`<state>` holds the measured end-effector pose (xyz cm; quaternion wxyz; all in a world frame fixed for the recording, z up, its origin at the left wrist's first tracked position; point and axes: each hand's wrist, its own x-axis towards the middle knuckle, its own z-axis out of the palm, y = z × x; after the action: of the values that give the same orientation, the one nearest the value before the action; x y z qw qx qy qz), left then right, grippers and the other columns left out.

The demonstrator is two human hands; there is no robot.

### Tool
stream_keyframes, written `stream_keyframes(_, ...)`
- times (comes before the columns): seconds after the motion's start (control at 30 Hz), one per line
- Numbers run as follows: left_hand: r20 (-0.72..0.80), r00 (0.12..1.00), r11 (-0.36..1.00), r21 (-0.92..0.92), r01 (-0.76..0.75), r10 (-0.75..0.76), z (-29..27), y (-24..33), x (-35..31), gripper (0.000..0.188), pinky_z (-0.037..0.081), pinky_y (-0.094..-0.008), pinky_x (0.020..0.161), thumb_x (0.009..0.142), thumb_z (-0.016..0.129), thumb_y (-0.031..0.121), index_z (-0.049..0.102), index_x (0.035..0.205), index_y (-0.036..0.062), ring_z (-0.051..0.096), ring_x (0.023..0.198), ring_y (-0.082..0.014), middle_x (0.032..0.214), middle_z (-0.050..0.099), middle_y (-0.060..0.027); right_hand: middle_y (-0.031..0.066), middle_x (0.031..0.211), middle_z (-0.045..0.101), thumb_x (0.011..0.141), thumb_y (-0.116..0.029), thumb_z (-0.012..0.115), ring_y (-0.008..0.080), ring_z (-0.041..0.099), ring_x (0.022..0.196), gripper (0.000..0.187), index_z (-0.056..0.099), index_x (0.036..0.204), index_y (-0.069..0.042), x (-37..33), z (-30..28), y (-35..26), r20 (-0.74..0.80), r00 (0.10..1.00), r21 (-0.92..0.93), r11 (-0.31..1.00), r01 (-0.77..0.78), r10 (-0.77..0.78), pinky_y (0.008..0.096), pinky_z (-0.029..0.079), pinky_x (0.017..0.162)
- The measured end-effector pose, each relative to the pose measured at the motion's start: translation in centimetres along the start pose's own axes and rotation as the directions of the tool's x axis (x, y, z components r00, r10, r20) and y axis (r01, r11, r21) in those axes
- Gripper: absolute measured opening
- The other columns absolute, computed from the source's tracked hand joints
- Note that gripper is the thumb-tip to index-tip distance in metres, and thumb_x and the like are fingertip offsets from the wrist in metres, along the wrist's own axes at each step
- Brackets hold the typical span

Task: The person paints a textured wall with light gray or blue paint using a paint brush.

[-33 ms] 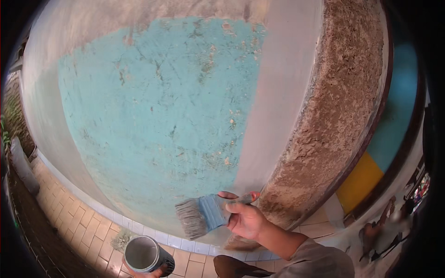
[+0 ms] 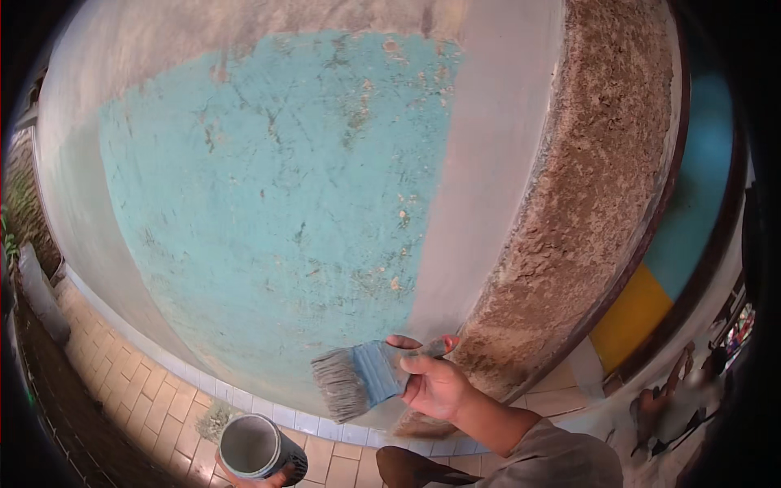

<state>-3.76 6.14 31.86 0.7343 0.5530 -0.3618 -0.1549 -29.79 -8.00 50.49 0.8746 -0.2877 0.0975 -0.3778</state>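
Observation:
A wide paintbrush (image 2: 368,376) with a blue band and greyish, paint-caked bristles is gripped by its handle in my right hand (image 2: 435,381). Its bristles point left, in front of the lower part of the wall. My left hand (image 2: 264,478), partly cut off by the bottom edge, holds a round can (image 2: 281,447). The inside of the can looks pale grey; its contents are hard to make out. Before me stands a wall (image 2: 277,195) with scuffed turquoise paint, bordered by a smooth pale grey-pink band (image 2: 476,163).
Rough brown bare plaster (image 2: 602,146) runs down the right side of the wall. Beige floor tiles (image 2: 146,390) and a small plant tuft (image 2: 214,421) lie along the wall's foot. A pale sack-like bundle (image 2: 41,293) is at far left. Beyond the corner is a yellow patch (image 2: 630,325).
The brush and my right hand have shifted very slightly to the right. My left hand and the can stay where they were.

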Motion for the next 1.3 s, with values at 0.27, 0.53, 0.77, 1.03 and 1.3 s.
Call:
stream_keyframes(0.27,-0.067,0.997,0.999,0.018,0.027,-0.026,0.4,9.0,-0.2,0.116,0.044,-0.0383,0.093,0.041,0.094,0.042,0.033,0.131,0.0002,0.053,0.106,-0.0222,0.119,0.051,-0.0110,0.0116,0.115,0.062,0.089,-0.006,0.058,0.0211,0.064,0.100,0.039,0.051,0.127,-0.005,-1.8,3.7,-3.8,-0.098,0.995,0.034,0.999,0.030,-0.026,0.0373,0.051,0.090)
stream_keyframes(0.53,-0.104,0.994,0.995,0.080,0.053,-0.045,2.3,19.2,0.5,0.119,0.044,-0.0369,0.092,0.041,0.093,0.053,0.033,0.129,-0.0006,0.053,0.108,-0.0213,0.120,0.050,-0.0110,0.0120,0.118,0.062,0.088,-0.007,0.058,0.0248,0.062,0.110,0.037,0.054,0.125,-0.007,-0.7,9.0,-8.1,-0.105,0.994,0.019,1.000,-0.016,0.018,0.0430,0.047,0.098)
stream_keyframes(0.77,-0.036,0.999,0.990,0.137,-0.013,0.018,3.4,24.5,2.0,0.116,0.045,-0.0385,0.092,0.044,0.091,0.057,0.033,0.127,-0.0005,0.054,0.106,-0.0221,0.117,0.052,-0.0116,0.0128,0.119,0.061,0.085,-0.001,0.059,0.0248,0.060,0.112,0.044,0.049,0.128,-0.007,0.2,13.2,-12.7,-0.037,0.999,0.021,0.999,-0.029,0.030,0.0428,0.046,0.098)
stream_keyframes(1.03,0.000,1.000,0.992,0.123,-0.025,0.025,4.9,25.6,2.3,0.119,0.045,-0.0392,0.093,0.045,0.091,0.056,0.030,0.130,0.0000,0.054,0.109,-0.0226,0.121,0.051,-0.0127,0.0076,0.107,0.062,0.078,0.006,0.067,0.0185,0.061,0.096,0.050,0.052,0.125,-0.007,-0.7,17.1,-17.4,0.239,0.886,-0.590,0.665,0.458,-0.398,0.0296,0.051,0.079)
stream_keyframes(1.3,0.139,0.986,0.991,0.100,0.084,-0.097,3.7,24.3,4.9,0.116,0.048,-0.0371,0.088,0.047,0.089,0.060,0.031,0.128,-0.0007,0.058,0.102,-0.0222,0.115,0.056,-0.0132,0.0103,0.103,0.062,0.072,-0.009,0.074,0.0233,0.060,0.093,0.034,0.069,0.105,-0.017,0.7,24.1,-20.7,0.855,0.505,-0.134,-0.894,0.428,0.113,0.0301,0.050,0.068)
